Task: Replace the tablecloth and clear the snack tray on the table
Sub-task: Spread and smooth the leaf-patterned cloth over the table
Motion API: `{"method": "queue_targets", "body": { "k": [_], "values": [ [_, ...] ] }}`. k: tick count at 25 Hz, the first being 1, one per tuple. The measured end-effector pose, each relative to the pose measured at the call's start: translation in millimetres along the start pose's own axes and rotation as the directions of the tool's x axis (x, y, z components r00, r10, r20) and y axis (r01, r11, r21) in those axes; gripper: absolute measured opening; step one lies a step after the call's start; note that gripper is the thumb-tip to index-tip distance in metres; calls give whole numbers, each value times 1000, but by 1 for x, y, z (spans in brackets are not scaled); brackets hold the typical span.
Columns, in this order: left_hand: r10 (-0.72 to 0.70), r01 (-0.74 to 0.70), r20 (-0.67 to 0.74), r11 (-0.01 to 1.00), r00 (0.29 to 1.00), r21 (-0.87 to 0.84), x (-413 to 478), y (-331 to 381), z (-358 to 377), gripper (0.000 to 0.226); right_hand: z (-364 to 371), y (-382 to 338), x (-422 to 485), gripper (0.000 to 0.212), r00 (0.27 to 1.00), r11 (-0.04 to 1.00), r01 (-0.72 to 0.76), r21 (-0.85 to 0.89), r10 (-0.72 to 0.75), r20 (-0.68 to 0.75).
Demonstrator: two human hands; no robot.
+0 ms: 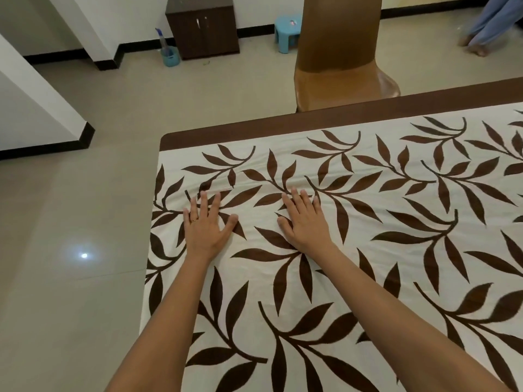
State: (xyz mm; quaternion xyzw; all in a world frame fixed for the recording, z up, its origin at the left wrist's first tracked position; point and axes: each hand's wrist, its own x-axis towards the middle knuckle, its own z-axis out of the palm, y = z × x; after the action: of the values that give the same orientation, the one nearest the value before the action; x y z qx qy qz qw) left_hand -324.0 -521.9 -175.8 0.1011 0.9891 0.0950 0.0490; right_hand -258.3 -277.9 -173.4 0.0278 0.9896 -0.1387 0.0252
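A white tablecloth (368, 222) with a brown leaf print and a brown border covers the table. My left hand (205, 224) lies flat on the cloth near its left edge, fingers straight and spread, a ring on one finger. My right hand (304, 219) presses flat on the cloth a little to the right, fingers straight. Small wrinkles run across the cloth just beyond both hands. No snack tray is in view.
A brown chair (336, 52) stands against the far edge of the table. Further back are a dark wooden cabinet (202, 26), a blue bucket (170, 56) with a brush and a small blue stool (287, 29). Another person's legs (486, 26) show at top right.
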Motion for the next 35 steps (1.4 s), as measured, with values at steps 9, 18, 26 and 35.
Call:
{"method": "queue_targets", "body": {
  "k": [9, 18, 26, 35],
  "values": [
    [-83, 75, -121, 995, 989, -69, 38, -14, -3, 80, 7, -11, 41, 68, 997, 999, -22, 41, 25, -72],
    [-102, 96, -92, 993, 991, -68, 21, -11, -3, 84, 2, -9, 41, 70, 999, 1000, 10, 2, -10, -32],
    [-126, 118, -100, 989, 987, -86, -3, -5, -1, 82, 4, -4, 21, 68, 997, 998, 57, -5, -58, -44],
    [-152, 142, -100, 985, 983, -97, -28, 1, 0, 85, 3, -3, 4, 67, 998, 998, 61, 6, -61, -29]
  ]
}}
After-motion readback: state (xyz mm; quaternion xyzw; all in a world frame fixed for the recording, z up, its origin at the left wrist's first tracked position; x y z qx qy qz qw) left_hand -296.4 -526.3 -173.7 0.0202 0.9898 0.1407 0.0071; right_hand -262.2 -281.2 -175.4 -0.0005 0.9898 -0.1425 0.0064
